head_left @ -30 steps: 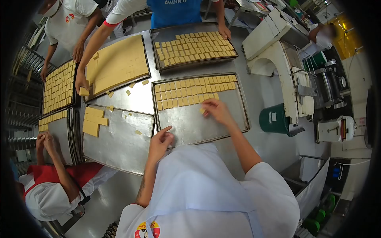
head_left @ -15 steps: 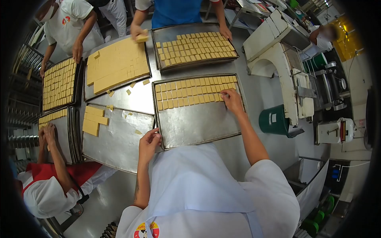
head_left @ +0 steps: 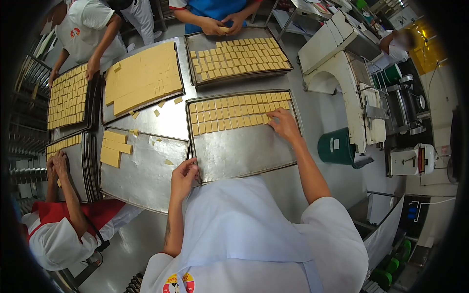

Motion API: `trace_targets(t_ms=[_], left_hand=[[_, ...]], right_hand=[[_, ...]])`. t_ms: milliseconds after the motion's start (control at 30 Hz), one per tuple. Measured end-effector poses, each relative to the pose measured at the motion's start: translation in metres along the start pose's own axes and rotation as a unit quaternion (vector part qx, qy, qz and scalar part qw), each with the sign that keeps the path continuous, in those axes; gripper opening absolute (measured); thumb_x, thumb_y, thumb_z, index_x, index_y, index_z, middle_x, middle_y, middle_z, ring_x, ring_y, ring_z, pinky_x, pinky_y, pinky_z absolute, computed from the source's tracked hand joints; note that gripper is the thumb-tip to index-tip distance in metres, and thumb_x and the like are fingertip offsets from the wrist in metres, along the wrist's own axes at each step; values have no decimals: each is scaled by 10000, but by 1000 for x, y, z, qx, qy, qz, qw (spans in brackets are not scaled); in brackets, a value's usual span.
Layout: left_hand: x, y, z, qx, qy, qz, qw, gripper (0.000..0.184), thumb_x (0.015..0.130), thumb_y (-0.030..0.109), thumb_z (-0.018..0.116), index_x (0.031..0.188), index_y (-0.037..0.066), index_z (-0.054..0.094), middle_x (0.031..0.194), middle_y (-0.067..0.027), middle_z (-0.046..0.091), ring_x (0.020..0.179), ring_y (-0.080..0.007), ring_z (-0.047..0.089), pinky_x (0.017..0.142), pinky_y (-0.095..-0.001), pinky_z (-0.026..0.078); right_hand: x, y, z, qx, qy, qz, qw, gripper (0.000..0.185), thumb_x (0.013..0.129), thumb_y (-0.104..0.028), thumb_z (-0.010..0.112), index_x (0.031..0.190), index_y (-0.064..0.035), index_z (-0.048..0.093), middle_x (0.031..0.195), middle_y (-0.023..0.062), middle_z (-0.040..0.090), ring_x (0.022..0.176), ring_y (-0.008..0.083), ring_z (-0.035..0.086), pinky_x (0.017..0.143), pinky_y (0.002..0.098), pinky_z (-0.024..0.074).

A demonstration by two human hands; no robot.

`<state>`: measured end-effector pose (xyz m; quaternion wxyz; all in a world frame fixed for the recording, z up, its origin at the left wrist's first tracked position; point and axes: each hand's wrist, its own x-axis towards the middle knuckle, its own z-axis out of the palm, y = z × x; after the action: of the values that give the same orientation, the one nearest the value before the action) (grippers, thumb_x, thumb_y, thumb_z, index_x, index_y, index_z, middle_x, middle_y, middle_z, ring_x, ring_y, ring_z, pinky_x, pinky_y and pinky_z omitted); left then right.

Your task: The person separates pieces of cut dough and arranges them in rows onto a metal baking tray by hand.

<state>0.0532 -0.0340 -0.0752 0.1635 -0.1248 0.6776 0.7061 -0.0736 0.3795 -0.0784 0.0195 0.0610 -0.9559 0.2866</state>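
Note:
In front of me lies a metal baking tray (head_left: pixel 239 154) with rows of small yellow dough pieces (head_left: pixel 229 113) across its far half. My right hand (head_left: pixel 284 126) reaches over the tray from the right. Its thumb and fingers are closed on a dough piece at the right end of the nearest row; the fingers partly hide that piece. My left hand (head_left: pixel 184 176) is at the tray's near left corner, fingers curled around the rim. Left of it, a second tray (head_left: pixel 141 178) bears a few larger dough blocks (head_left: pixel 116 147) and scraps.
A large cut dough slab (head_left: pixel 144 80) lies beyond, near a filled tray (head_left: pixel 239 53) before a co-worker in a blue apron (head_left: pixel 215 9). Another co-worker handles a dough tray (head_left: pixel 71 97) at left; red-aproned arms (head_left: pixel 66 178) work below. A green bin (head_left: pixel 336 146) stands right.
My right hand has shifted slightly left and down along the nearest row. The blue-aproned co-worker has brought both hands together around a dough piece. The far-left co-worker's tray has shifted slightly left.

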Motion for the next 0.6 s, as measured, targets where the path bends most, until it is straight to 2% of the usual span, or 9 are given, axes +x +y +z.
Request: trace_targets(t_ms=[67, 267, 600], left_hand=[[0, 2, 1, 0, -1, 3, 1000, 305, 969, 112, 622, 1248, -11, 641, 919, -39, 670, 770, -99, 615, 699, -250, 531], [4, -2, 3, 0, 0, -4, 1000, 313, 969, 123, 629, 1257, 0, 643, 922, -29, 664, 779, -95, 612, 708, -247, 533], [3, -6, 4, 9, 2, -10, 1000, 319, 960, 141, 653, 1254, 18, 644, 959, -43, 682, 799, -115, 638, 710, -260, 537]], right_hand=[[5, 1, 0, -4, -47, 16, 999, 300, 817, -115, 761, 1114, -82, 731, 1010, 86, 618, 1032, 287, 581, 931, 388, 470], [9, 9, 5, 10, -61, -13, 998, 304, 819, -135, 767, 1121, -106, 743, 997, 79, 615, 1015, 272, 570, 924, 379, 471], [8, -15, -1, -11, -65, 14, 998, 336, 815, -148, 778, 1147, -118, 736, 1027, 76, 600, 1043, 273, 560, 933, 375, 471]])
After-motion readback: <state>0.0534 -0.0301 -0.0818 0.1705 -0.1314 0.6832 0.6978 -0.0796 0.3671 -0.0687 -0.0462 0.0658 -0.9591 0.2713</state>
